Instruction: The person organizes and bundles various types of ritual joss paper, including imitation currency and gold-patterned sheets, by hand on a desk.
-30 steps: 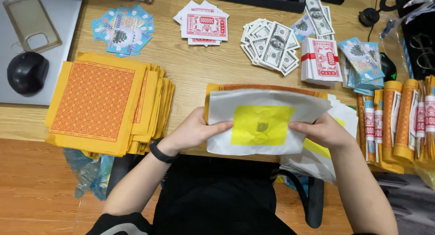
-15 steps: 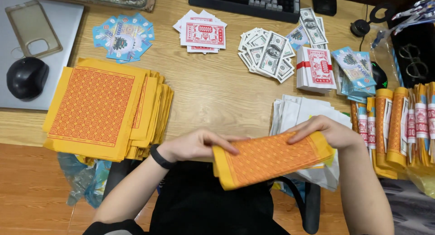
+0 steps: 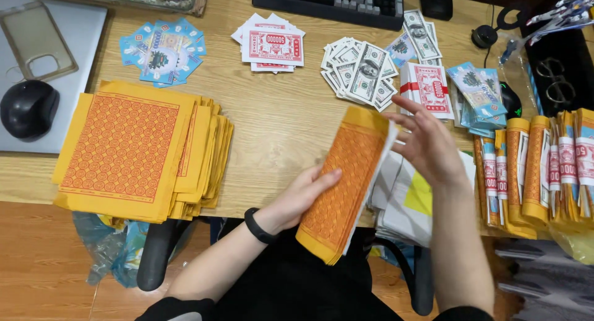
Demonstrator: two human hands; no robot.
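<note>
My left hand (image 3: 301, 196) grips a folded bundle of yellow paper with an orange printed pattern (image 3: 344, 180), held upright over the table's front edge. A white sheet edge shows along the bundle's right side. My right hand (image 3: 427, 140) is open with fingers spread, just right of the bundle's top and not gripping it. Below my right hand lies a stack of white sheets with yellow squares (image 3: 413, 200). A large stack of the same orange-and-yellow sheets (image 3: 133, 151) lies flat at the left.
Paper notes lie in fans and piles along the back: blue ones (image 3: 162, 50), red-and-white ones (image 3: 271, 47), grey-green ones (image 3: 360, 70), a banded red pack (image 3: 429, 89). Rolled yellow bundles (image 3: 544, 166) stand at right. A black mouse (image 3: 28, 108) and keyboard (image 3: 328, 0) sit behind.
The orange bundle has turned from lying across my lap to standing upright. My right hand let go of it and opened; my left hand kept hold.
</note>
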